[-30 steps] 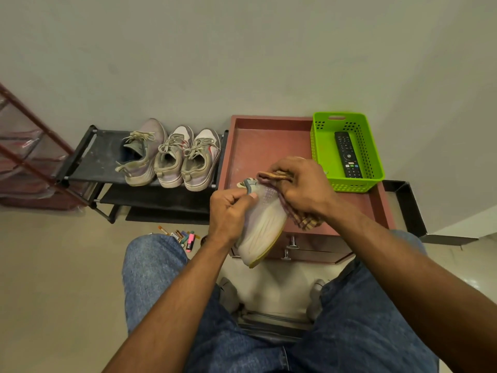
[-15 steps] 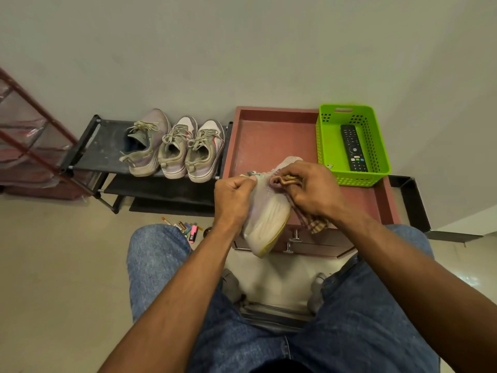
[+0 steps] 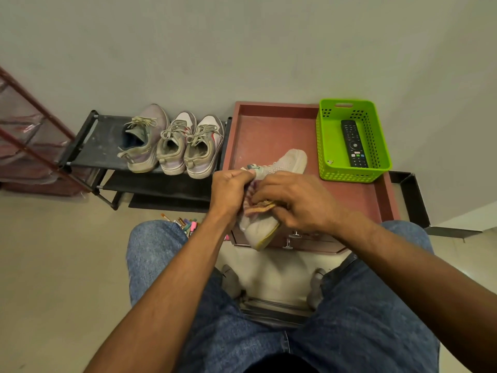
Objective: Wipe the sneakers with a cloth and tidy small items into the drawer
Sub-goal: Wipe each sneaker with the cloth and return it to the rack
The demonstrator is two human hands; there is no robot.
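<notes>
- Head view, landmark: the reddish-brown wooden cabinet with a rimmed top (image 3: 271,130) stands against the wall; all places below are given relative to it.
- Head view, task's thing: a pale grey mesh sneaker with a yellow-edged sole (image 3: 279,168) is held over the cabinet's front edge, toe toward the wall, heel hanging past the front.
- Head view, left hand (image 3: 230,189): fingers curled round the sneaker's collar, gripping it steady.
- Head view, right hand (image 3: 293,203): fingers bent over a striped red-and-cream cloth (image 3: 255,204), pinching it against the sneaker's side.
- Head view, progress: judged mid-wipe on this sneaker. Three more worn grey lace-up sneakers (image 3: 172,142) sit on a black metal shoe rack (image 3: 88,146) left of the cabinet; whether they have been wiped cannot be told.
- Head view, remaining: coloured markers (image 3: 185,224) lie on the floor at the cabinet's lower left, not yet tidied; the drawer with metal knobs (image 3: 291,239) in the cabinet front appears closed.
- Head view, other: a lime-green perforated plastic basket (image 3: 322,138) on the cabinet's right side holds a black remote control (image 3: 353,144).
</notes>
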